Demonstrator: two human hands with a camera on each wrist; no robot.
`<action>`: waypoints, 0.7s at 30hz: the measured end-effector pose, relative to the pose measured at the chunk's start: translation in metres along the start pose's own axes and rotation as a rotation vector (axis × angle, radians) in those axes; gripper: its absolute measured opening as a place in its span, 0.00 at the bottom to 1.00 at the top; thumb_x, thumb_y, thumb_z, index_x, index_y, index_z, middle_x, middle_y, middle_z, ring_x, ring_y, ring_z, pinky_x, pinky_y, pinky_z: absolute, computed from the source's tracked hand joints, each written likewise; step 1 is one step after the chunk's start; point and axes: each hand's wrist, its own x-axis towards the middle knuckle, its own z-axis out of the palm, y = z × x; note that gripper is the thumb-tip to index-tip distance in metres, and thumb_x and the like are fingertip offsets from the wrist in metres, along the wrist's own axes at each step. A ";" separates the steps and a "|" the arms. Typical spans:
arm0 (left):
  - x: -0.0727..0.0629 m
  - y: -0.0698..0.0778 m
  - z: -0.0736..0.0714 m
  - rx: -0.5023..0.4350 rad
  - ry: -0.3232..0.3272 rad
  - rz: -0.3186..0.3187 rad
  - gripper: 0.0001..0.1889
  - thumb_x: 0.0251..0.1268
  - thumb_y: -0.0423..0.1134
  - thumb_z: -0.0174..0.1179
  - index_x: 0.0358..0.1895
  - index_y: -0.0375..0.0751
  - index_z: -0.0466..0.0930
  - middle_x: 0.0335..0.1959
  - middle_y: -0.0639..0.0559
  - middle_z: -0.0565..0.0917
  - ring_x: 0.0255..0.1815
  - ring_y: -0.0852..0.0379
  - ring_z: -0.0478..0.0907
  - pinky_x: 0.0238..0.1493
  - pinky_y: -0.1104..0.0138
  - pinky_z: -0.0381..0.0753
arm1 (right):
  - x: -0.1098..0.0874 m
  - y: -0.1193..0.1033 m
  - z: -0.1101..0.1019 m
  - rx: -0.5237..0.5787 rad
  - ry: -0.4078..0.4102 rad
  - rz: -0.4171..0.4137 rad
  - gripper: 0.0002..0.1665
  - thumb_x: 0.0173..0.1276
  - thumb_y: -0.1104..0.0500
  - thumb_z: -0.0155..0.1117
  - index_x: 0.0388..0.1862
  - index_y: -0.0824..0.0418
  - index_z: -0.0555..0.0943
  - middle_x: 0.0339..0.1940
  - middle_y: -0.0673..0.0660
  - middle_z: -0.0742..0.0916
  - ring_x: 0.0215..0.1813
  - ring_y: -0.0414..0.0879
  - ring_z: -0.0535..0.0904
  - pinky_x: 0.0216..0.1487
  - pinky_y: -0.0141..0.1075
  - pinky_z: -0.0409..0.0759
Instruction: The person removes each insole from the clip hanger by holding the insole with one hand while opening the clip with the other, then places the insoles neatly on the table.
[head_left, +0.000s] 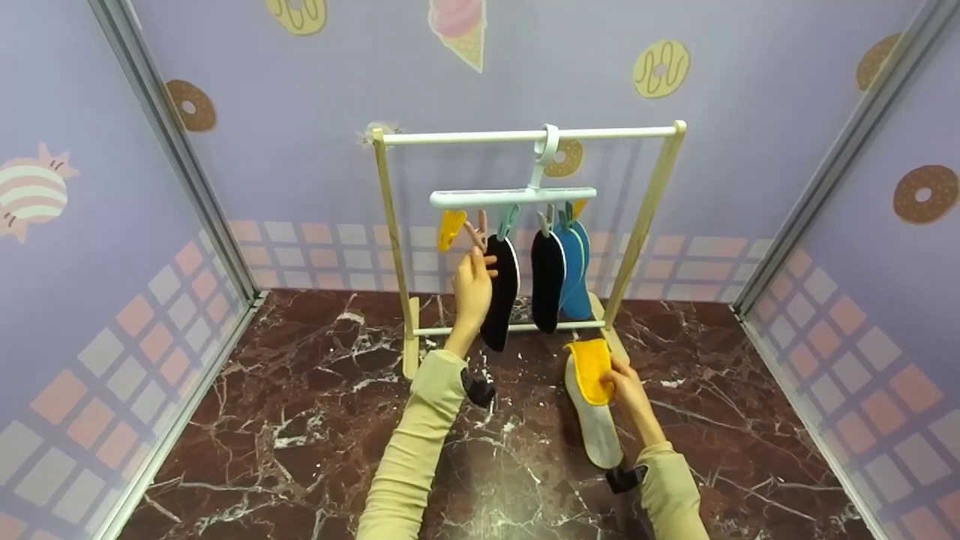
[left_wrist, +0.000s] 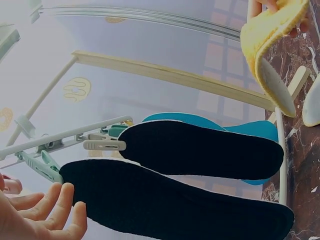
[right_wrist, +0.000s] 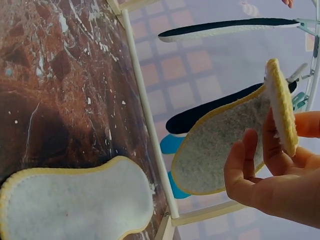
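Note:
My left hand (head_left: 472, 289) is raised at the hanger's left end, pinching a pink clothespin (head_left: 478, 231) with fingertips; its other fingers spread beside a black insole (head_left: 499, 292). In my right hand (head_left: 628, 390) is a yellow fuzzy insole (head_left: 591, 371), with a grey-white underside (right_wrist: 220, 145) and one end bent over between fingers and thumb. Below it, a matching insole (right_wrist: 75, 200) lies grey side up on the table. A second black insole (head_left: 547, 281) and blue insoles (head_left: 576, 270) hang from clothespins on the pale hanger (head_left: 517, 197).
A wooden rack (head_left: 646, 217) with a white top bar (head_left: 465, 138) carries the hanger by its hook. A yellow clothespin (head_left: 451, 229) dangles at the hanger's left end. Patterned walls (head_left: 315, 172) enclose the dark red marbled table (head_left: 300, 420) at the back and sides.

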 end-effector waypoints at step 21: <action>0.000 0.000 0.000 0.002 0.003 0.000 0.19 0.72 0.37 0.35 0.45 0.27 0.74 0.39 0.38 0.83 0.34 0.45 0.82 0.40 0.61 0.77 | 0.001 0.020 -0.010 0.136 -0.091 0.012 0.26 0.56 0.72 0.40 0.57 0.67 0.63 0.39 0.52 0.73 0.34 0.41 0.71 0.33 0.30 0.72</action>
